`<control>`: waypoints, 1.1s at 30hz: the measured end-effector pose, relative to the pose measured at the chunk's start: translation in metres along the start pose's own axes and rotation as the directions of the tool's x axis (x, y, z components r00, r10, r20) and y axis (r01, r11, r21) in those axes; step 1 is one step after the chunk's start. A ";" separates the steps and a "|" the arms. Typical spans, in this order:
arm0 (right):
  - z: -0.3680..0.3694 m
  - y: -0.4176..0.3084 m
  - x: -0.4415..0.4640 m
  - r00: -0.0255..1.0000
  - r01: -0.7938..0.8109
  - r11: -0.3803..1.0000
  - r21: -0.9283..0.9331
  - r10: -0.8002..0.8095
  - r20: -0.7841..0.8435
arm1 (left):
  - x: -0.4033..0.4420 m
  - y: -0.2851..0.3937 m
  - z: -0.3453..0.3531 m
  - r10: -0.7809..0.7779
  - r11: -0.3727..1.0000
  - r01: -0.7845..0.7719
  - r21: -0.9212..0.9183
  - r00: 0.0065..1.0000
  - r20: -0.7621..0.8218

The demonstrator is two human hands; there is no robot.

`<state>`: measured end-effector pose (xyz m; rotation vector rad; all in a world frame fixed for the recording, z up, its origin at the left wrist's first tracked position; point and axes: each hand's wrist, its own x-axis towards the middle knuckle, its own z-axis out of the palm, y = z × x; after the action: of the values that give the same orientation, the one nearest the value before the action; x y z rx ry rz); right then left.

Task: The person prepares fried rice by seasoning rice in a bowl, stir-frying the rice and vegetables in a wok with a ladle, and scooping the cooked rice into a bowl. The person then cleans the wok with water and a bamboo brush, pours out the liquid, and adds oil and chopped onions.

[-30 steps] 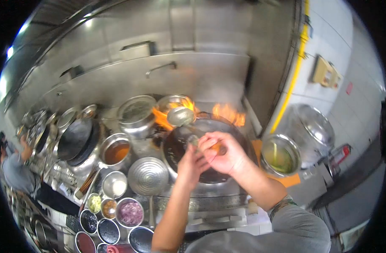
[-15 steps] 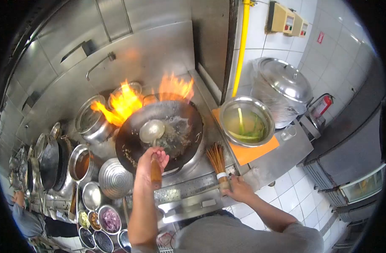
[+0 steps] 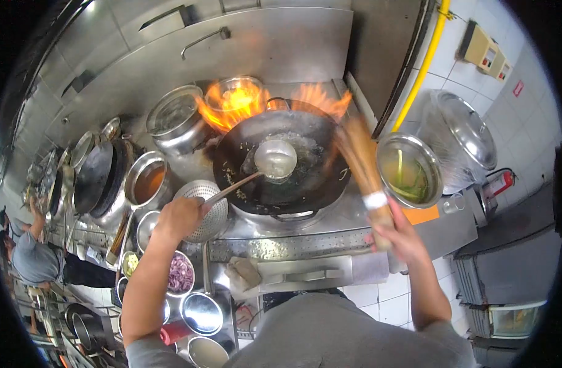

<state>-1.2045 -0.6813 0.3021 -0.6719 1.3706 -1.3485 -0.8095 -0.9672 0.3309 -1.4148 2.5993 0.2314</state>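
Your hands are well apart. Your left hand (image 3: 181, 219) is wrapped around the handle of the ladle (image 3: 275, 158), and its round cup is at the middle of the black wok (image 3: 239, 147). Your right hand (image 3: 402, 236) grips the near end of the brush (image 3: 365, 172). The blurry brush tilts between the wok and the pot (image 3: 437, 191) on the right. Orange fire (image 3: 235, 104) burns on the far side.
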 end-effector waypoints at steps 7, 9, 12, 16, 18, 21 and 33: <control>0.114 -0.007 0.168 0.946 0.262 0.084 -0.961 -0.217 0.239 | 0.015 -0.012 0.015 0.011 0.993 -0.014 -0.121 1.000 -0.025; 0.133 -0.013 0.185 0.988 0.131 -0.077 -0.988 -0.067 0.137 | 0.011 -0.011 0.016 -0.021 0.994 0.019 -0.103 1.000 -0.018; 0.143 -0.026 0.174 0.947 0.215 -0.145 -0.966 -0.210 0.243 | 0.003 0.000 0.016 -0.080 0.994 0.074 -0.085 0.994 -0.069; 0.142 -0.007 0.175 0.951 0.238 -0.142 -0.961 -0.167 0.261 | 0.014 0.009 -0.003 -0.059 0.998 0.062 0.022 0.994 -0.090; 0.144 -0.024 0.172 0.948 0.247 -0.215 -0.945 -0.148 0.281 | 0.020 0.021 -0.016 -0.072 0.990 0.084 0.112 0.991 -0.111; 0.138 -0.011 0.163 0.945 0.238 -0.152 -0.959 -0.193 0.265 | 0.030 0.038 -0.028 -0.019 0.967 0.051 0.249 0.992 -0.127; 0.100 -0.023 0.184 0.928 0.267 -0.172 -0.948 -0.218 0.301 | 0.031 0.077 -0.063 -0.031 0.947 0.059 0.315 0.995 -0.093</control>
<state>-1.1728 -0.8896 0.2900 -2.1156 2.2311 -0.0981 -0.8959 -0.9642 0.3893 -1.3909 2.5203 -0.2513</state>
